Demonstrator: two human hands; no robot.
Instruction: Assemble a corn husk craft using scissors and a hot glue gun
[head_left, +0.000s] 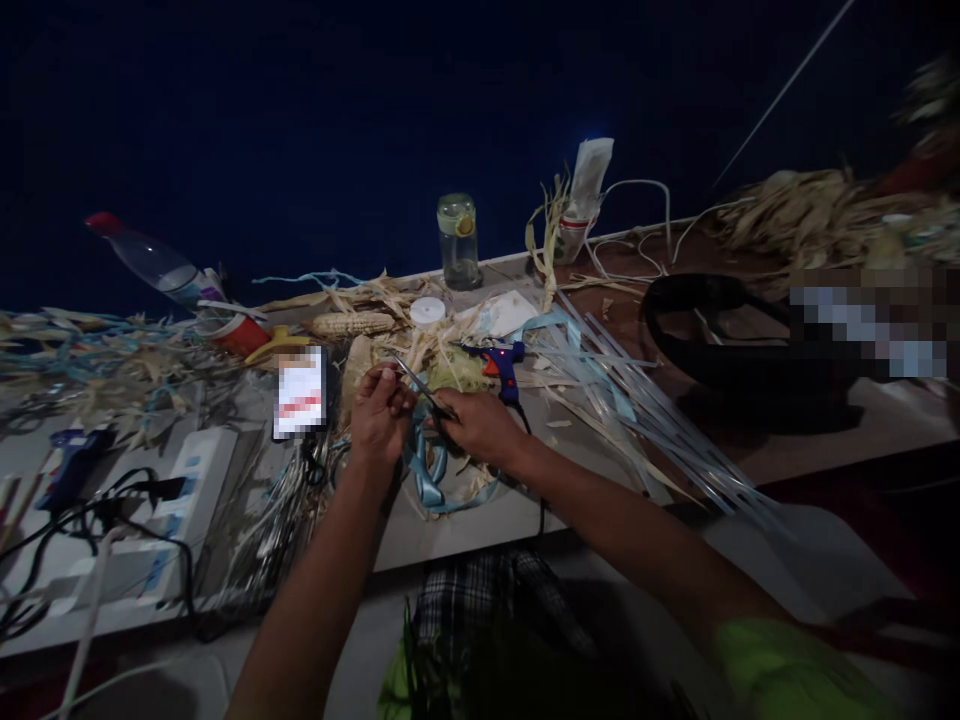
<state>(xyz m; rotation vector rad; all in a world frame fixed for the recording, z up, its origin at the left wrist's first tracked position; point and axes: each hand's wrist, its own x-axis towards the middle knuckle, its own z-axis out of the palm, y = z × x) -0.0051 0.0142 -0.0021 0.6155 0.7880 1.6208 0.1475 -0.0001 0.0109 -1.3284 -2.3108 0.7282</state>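
Note:
My right hand (480, 425) is closed around the handles of a pair of scissors (417, 381), with the blades pointing up and to the left. Close to the blade tips, my left hand (379, 412) pinches thumb against fingers; whatever sits in that pinch is too small to make out. Below both hands a light blue ribbon (429, 485) lies in loops on the table. Just beyond my right hand rests a blue glue gun (504, 362) with a small red light. Dry husk strips and a pale green bundle (459, 370) are beside it.
Clear plastic sticks (660, 430) spread to the right, near a black band-shaped object (720, 330). Behind stand a lidded bottle (458, 245) and a paper cup (572, 238). Leftward are a corn cob (352, 324), a phone (300, 395), wires, a power strip (196, 490) and another glue gun (75, 465).

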